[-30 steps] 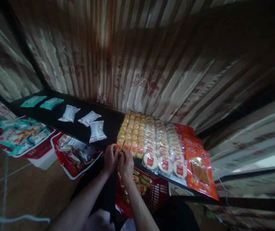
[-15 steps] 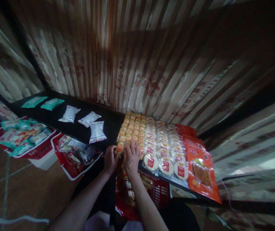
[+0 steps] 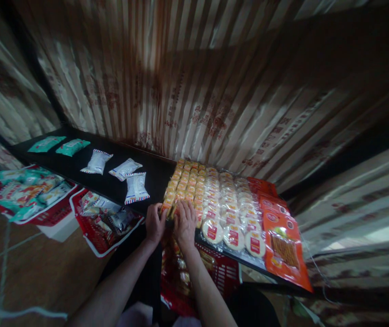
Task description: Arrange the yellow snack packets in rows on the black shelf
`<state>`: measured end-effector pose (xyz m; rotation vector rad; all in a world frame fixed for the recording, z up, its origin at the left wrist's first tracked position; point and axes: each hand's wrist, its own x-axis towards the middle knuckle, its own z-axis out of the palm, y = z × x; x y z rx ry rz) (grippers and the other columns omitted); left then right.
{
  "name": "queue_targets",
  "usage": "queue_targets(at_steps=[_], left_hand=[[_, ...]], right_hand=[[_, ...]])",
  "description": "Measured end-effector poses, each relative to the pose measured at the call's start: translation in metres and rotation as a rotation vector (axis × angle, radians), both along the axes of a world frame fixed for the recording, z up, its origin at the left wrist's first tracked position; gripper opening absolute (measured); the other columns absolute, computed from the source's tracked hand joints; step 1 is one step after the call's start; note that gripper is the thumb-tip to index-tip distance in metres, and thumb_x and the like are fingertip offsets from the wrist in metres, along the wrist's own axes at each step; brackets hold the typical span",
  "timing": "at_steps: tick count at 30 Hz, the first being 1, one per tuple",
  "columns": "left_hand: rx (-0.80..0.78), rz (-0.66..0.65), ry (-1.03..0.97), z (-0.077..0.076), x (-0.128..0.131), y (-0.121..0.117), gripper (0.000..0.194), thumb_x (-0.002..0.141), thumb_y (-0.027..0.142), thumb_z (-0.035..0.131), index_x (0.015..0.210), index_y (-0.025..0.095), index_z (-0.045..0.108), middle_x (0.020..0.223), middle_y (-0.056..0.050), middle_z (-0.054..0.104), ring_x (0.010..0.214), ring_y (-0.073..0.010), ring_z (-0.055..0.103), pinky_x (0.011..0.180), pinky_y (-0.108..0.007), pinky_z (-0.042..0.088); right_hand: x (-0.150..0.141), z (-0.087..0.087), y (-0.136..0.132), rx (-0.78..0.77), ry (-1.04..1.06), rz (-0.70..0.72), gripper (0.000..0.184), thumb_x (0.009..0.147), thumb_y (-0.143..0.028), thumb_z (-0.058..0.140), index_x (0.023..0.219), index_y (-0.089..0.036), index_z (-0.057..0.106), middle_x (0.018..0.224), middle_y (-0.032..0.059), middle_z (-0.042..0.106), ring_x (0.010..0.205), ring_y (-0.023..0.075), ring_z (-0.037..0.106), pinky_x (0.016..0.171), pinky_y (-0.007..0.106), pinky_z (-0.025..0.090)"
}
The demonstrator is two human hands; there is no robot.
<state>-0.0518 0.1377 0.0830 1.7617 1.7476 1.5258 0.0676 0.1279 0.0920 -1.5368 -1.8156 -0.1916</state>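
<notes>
My left hand (image 3: 154, 223) and my right hand (image 3: 185, 221) rest side by side at the near edge of a black shelf (image 3: 112, 181). Both touch the front row of small yellow-and-red wrapped snacks (image 3: 184, 188), laid in neat columns. The right hand's fingers lie stretched out flat over the packets. The left hand's fingers curl at the corner packet; whether it grips one is hidden. Right of them lie rows of round white cakes (image 3: 230, 206) in clear wrap, then orange bags (image 3: 281, 238).
Three white packets (image 3: 126, 175) and two teal packets (image 3: 60, 145) lie further left on the shelf. Red baskets of snacks stand below: one under my hands (image 3: 221, 272), two at the left (image 3: 92, 227) (image 3: 27, 195). A striped wall rises behind.
Both hands rose from a pinch at the shelf edge onto the front yellow packets; the right hand opened flat. The camera shifted slightly.
</notes>
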Motion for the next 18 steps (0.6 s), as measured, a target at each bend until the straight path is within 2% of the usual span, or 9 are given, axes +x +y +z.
queue_targets(at_steps=[2,9,14,18], left_hand=[[0.014,-0.003,0.01,0.0,-0.001,0.002,0.016,0.088,0.029,0.047,0.099,0.018,0.054,0.089,-0.007,0.059,0.085,-0.0187,0.057,0.077,-0.035,0.051],[0.076,-0.018,0.085,-0.008,-0.001,0.014,0.039,0.09,0.033,0.045,0.124,0.014,0.046,0.121,-0.016,0.054,0.118,-0.0248,0.048,0.099,-0.045,0.043],[0.008,-0.103,0.063,-0.01,0.007,0.02,0.039,0.09,0.032,0.041,0.126,0.015,0.045,0.12,-0.015,0.057,0.113,-0.0238,0.053,0.097,-0.044,0.045],[-0.014,-0.076,0.019,-0.008,0.013,0.021,0.033,0.089,0.03,0.044,0.118,0.016,0.05,0.117,-0.014,0.057,0.114,-0.0253,0.052,0.098,-0.047,0.044]], right_hand=[[0.0,-0.001,0.0,0.007,0.001,0.01,0.043,0.09,-0.02,0.041,0.132,-0.019,0.048,0.13,0.0106,0.055,0.133,0.0265,0.034,0.104,0.052,0.033],[0.003,-0.007,0.001,0.052,-0.01,0.016,0.042,0.09,-0.02,0.04,0.131,-0.019,0.048,0.129,0.011,0.056,0.133,0.0258,0.034,0.103,0.052,0.035],[0.002,-0.008,0.001,0.057,-0.023,0.013,0.041,0.089,-0.018,0.04,0.13,-0.017,0.049,0.129,0.0125,0.055,0.133,0.0262,0.033,0.102,0.053,0.036],[0.001,-0.006,0.0,0.06,-0.013,0.011,0.04,0.089,-0.019,0.039,0.129,-0.017,0.049,0.128,0.0127,0.055,0.133,0.0263,0.033,0.102,0.054,0.036]])
